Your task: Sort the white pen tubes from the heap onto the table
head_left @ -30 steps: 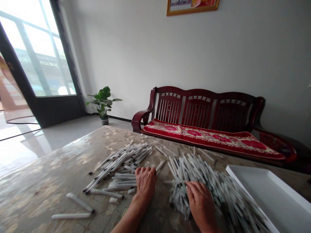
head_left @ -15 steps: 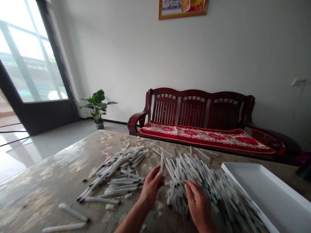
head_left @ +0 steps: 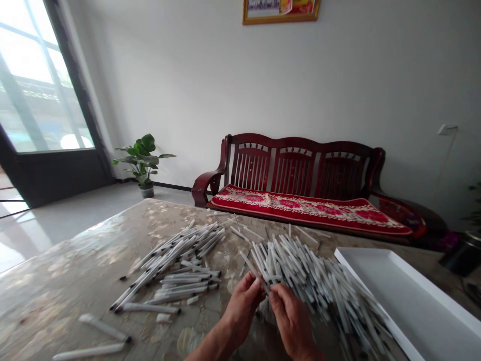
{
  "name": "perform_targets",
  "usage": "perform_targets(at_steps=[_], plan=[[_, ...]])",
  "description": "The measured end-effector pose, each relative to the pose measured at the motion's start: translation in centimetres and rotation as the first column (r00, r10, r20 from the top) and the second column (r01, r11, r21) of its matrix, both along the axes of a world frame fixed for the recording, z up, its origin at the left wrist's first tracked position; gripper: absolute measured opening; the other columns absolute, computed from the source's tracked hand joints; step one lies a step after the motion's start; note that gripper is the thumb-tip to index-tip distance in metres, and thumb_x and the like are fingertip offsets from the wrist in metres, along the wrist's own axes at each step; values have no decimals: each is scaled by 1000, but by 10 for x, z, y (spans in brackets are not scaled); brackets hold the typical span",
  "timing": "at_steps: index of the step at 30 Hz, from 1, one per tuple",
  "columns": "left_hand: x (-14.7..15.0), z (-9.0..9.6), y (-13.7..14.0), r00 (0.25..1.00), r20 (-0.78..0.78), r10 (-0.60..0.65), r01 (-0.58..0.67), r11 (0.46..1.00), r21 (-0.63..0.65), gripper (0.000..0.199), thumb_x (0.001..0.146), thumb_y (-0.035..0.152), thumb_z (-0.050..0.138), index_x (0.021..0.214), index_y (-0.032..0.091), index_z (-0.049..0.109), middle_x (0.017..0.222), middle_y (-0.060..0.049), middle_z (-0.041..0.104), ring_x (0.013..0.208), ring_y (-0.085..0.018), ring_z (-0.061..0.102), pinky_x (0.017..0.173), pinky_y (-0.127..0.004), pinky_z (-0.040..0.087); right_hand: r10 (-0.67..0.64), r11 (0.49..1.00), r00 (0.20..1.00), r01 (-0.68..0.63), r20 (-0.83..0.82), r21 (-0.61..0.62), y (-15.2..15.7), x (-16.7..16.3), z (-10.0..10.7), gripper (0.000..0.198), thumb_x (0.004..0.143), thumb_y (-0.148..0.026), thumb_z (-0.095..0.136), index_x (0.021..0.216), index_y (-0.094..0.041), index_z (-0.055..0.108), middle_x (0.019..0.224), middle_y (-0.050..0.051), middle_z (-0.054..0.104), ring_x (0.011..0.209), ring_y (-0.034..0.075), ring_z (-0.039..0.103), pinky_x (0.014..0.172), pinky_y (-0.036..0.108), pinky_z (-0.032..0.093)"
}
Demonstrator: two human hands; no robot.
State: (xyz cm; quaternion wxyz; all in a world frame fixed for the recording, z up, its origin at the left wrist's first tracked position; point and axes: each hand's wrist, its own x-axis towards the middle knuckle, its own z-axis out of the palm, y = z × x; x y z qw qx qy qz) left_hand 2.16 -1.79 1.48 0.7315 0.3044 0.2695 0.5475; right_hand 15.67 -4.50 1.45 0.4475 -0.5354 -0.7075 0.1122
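My left hand [head_left: 243, 301] is closed, pinching a slim translucent white pen [head_left: 251, 265] that slants up and away to the left. Close beside it, my right hand [head_left: 292, 318] is closed at the pen's near end, thumb and forefinger together there. Just beyond both hands spreads a large loose pile of whitish pens [head_left: 296, 265], running down to the right. To the left lies a second pile of pens [head_left: 176, 250], many showing black ends. A small white cap-like piece [head_left: 163, 318] rests near that pile.
A shallow white tray [head_left: 406, 296] stands right of the large pile. Two separate pens lie at the patterned table's [head_left: 75, 260] left front. Behind the table are a dark red wooden bench [head_left: 293, 170] and a potted plant [head_left: 143, 158]; a black container [head_left: 462, 255] is far right.
My hands have come together. The pen in my left hand has tipped from upright to a leftward slant, and my right hand has moved to its lower end. The view has shifted slightly.
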Motion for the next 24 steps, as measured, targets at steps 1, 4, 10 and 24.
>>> perform_targets(at_steps=[1, 4, 10, 24], plan=[[1, 0, -1, 999, -38, 5, -4, 1000, 23, 32, 71, 44, 79, 83, 17, 66, 75, 1, 62, 69, -10, 55, 72, -23, 44, 2, 1000, 1000, -2, 19, 3, 0, -1, -2, 33, 98, -41, 41, 77, -24, 61, 72, 0, 68, 65, 15, 65, 60, 22, 49], [1, 0, -1, 986, -157, 53, -41, 996, 80, 32, 74, 46, 75, 85, 17, 66, 80, 0, 63, 74, -12, 56, 71, -23, 42, 2, 1000, 999, -3, 54, 25, 3, -1, -7, 32, 98, -39, 42, 78, -24, 62, 75, 1, 69, 67, 15, 66, 62, 22, 49], [-18, -4, 15, 809, -464, 361, -250, 925, 285, 30, 82, 47, 61, 92, 19, 64, 83, -3, 64, 75, -17, 58, 69, -27, 44, -162, 980, 976, 142, 148, 139, 14, 26, -12, 38, 98, -45, 39, 83, -23, 65, 77, 4, 71, 68, 17, 67, 62, 24, 48], [-116, 25, 32, -448, -825, 344, 70, 934, 351, 37, 82, 9, 48, 102, 28, 72, 113, -6, 67, 107, -27, 53, 86, -37, 35, -506, 857, 771, 502, 387, 121, 25, 84, -17, 42, 92, -57, 40, 84, -27, 68, 69, 4, 72, 52, 20, 63, 43, 28, 32]])
